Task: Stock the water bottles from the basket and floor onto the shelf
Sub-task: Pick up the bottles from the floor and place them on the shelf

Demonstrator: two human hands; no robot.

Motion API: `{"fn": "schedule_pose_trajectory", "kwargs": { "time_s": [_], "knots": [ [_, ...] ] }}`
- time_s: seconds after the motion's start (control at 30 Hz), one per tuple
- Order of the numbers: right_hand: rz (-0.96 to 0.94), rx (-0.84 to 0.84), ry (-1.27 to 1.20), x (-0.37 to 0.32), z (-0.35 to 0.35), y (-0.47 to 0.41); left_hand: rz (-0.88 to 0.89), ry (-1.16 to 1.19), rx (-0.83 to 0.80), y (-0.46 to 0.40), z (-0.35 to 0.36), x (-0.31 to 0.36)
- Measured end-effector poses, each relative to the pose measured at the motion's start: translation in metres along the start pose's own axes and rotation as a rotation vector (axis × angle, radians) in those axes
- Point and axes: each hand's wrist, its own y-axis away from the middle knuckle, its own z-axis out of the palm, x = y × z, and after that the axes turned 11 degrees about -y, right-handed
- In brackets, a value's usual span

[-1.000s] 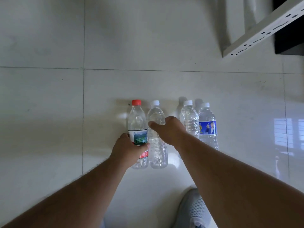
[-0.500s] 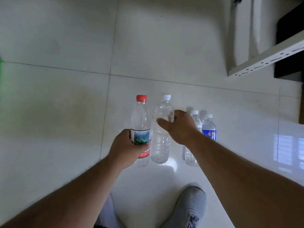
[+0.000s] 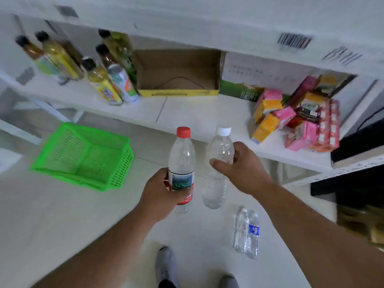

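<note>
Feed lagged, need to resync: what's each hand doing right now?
Left hand: closed around the red-capped bottle.
Right hand: closed around the white-capped bottle.

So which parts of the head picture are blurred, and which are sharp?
Head view: the upper shelf edge and its barcode label are smeared by motion; the red-capped bottle in the left hand is fairly sharp; the lens bends the shelf lines.

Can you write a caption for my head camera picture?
Left hand holds red-capped bottle, right hand white-capped bottle, facing the shelf.
</note>
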Motion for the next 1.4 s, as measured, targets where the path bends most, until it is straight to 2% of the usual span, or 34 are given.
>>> {"fn": "schedule_pose_trajectory", "kwargs": {
  "time_s": [0.23,0.47,0.83,1.07,1.4],
  "knots": [
    [-0.331,-0.111,0.006,-0.221,-0.034,0.11,0.11,0.062,0.177,0.131,-0.142,0.127],
    [-0.537,-0.18,-0.004,-0.345,-0.036,0.188,0.156,0.082,0.366,0.237,-0.231,0.174],
    [-0.708,-0.262,-0.059,-0.438,0.036,0.242,0.199,0.163,0.52,0.292,-0.332,0.161],
    [-0.737,-0.262,-0.12,-0.478,0.105,0.243,0.217,0.188,0.537,0.281,-0.4,0.121],
    [-0.762,-0.259,-0.069,-0.523,0.178,0.21,0.201,0.219,0.536,0.242,-0.468,0.081]
  ]
}}
